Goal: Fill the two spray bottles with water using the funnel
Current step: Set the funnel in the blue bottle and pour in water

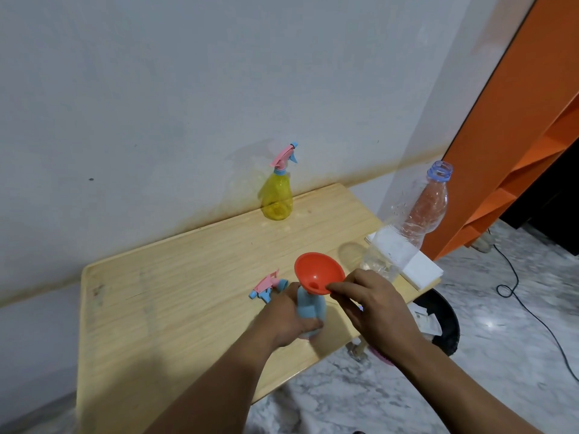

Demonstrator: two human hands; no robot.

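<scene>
A blue spray bottle (pixel 310 310) stands on the wooden table (pixel 175 277) near its front edge, its top off. My left hand (pixel 289 321) grips its body. An orange funnel (pixel 318 272) sits tilted in the bottle's neck, and my right hand (pixel 374 305) pinches the funnel's rim. The bottle's pink and blue spray head (pixel 269 286) lies on the table just left of it. A yellow spray bottle (pixel 278 191) with its pink trigger on stands at the back by the wall. A clear plastic water bottle (pixel 404 227), uncapped, stands at the table's right edge.
A white flat pad (pixel 416 264) lies under and behind the clear bottle at the table's right corner. A black bin (pixel 445 324) sits on the marble floor below. An orange shelf unit (pixel 513 126) stands at the right, with a black cable (pixel 532 311) on the floor.
</scene>
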